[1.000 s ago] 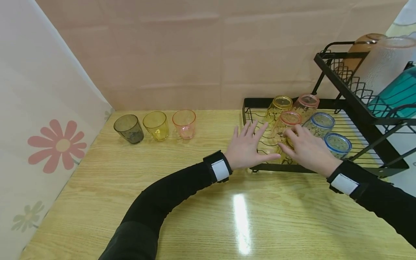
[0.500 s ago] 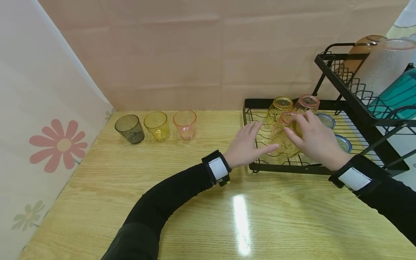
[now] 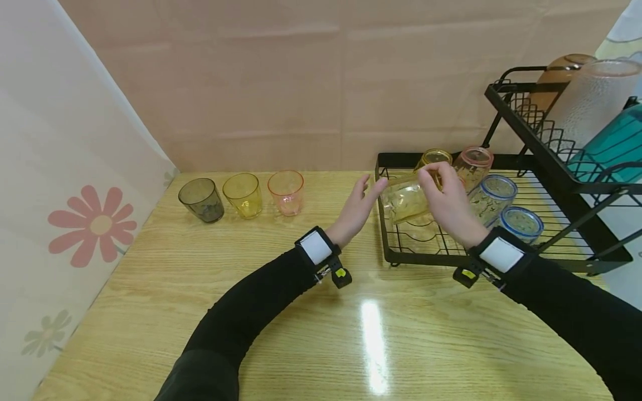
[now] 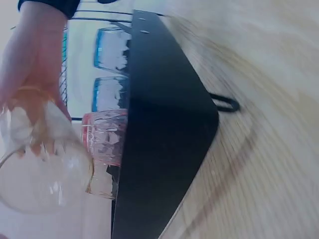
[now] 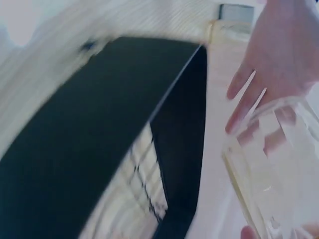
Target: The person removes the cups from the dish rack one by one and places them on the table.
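Head view gives me the tally from where I stand: a grey glass (image 3: 202, 201), a yellow glass (image 3: 243, 196) and a pink glass (image 3: 286, 193) stand mouth up in a row on the wooden table (image 3: 281, 334), so I'd count three as done. A fourth, the pale yellow glass (image 3: 407, 199), is partway: the person's right hand (image 3: 446, 200) grips it near its base, tipped on its side above the front left of the black rack (image 3: 426, 258), mouth turned leftward. The left hand (image 3: 353, 209) waits at that mouth, fingers loosely extended; whether its thumb touches the glass I can't tell. Left on the lower tier, upside down, I make out a yellow-rimmed glass (image 3: 435, 157), a pink-rimmed glass (image 3: 472, 167), a rear blue-rimmed glass (image 3: 494, 195) and a front blue-rimmed glass (image 3: 521, 223); the right hand may hide more. By my reckoning, that's nearly halfway.
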`<state>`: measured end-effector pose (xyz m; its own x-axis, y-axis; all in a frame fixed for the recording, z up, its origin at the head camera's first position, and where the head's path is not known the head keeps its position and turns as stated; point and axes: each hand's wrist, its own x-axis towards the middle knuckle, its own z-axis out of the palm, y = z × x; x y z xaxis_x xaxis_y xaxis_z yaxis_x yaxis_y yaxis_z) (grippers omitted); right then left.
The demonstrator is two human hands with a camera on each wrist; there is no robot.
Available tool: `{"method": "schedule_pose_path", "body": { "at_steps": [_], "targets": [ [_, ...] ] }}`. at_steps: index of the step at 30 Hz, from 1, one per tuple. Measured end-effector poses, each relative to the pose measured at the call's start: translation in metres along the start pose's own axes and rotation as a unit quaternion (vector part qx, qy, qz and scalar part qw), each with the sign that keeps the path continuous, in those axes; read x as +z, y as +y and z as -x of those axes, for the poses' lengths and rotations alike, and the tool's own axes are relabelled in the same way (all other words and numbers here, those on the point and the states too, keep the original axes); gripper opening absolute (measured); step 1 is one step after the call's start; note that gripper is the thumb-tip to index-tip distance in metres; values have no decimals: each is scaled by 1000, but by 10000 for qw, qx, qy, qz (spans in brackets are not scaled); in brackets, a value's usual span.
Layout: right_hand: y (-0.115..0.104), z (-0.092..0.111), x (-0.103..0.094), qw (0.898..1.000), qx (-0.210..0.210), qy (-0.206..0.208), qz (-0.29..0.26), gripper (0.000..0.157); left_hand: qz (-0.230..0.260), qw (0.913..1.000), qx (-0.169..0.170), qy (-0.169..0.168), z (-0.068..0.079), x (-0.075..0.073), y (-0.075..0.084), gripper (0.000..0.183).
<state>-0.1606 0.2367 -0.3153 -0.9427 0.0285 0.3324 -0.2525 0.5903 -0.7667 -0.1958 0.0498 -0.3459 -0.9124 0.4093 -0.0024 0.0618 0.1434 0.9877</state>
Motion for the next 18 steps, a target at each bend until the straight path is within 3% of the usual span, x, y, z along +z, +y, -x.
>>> {"method": "schedule_pose_path", "body": {
  "at_steps": [4,9,14,18],
  "targets": [
    [-1,-6,19,9974,299,148,-631,49,705,9958,-240,540,-1,-3,2,78],
    [-8,-8,38,9891,672,374,-1256,52,1474,9815,-424,1145,1,-2,3,85],
    [-14,-10,54,9805,666,682,-1718,48,2086,9639,-611,1537,5,3,8,91],
    [-19,-9,65,9800,569,773,-1742,49,2365,9513,-740,1832,5,7,12,94]
  ]
}}
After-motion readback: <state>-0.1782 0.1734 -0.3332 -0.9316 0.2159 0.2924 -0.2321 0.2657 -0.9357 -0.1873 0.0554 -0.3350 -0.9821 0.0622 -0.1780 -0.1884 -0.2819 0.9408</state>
